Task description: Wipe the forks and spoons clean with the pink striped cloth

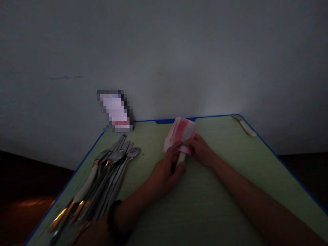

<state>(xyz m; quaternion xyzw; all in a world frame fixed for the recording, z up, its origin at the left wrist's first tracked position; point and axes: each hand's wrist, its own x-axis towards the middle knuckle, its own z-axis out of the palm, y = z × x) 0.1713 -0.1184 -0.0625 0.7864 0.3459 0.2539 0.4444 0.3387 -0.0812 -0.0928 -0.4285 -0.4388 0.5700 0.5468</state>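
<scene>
Pink-and-white cloth (182,131) is bunched between two bare hands over a pale green table (205,208), in the dim light of the head camera's view. It is held just above or against the tabletop, near the middle of the far edge; which of the two cannot be told. A pale handle (181,159) juts from the cloth's lower end toward the person, while whatever it belongs to is hidden in the folds.

The left hand (164,173), a dark bracelet (115,222) at its wrist, pinches the handle between thumb and curled fingers, fingertips reaching the cloth's lower edge. The right hand (201,148) pinches the cloth's near right side, its fingers bent closely together and its thumb partly hidden.

To the left, a heap of metal cutlery (110,174) fans across the tabletop, spoon bowls toward the wall (179,61) and handles toward the person, some pale and some gold-tipped. Beyond the heap, at the far left corner, a phone (116,111) leans back with its lit screen pixelated. At the far right corner, well apart from the hands, lies a single utensil (247,128) with a metal head and a pale handle. Blue edging (175,121) trims the table beside the grey wall.
</scene>
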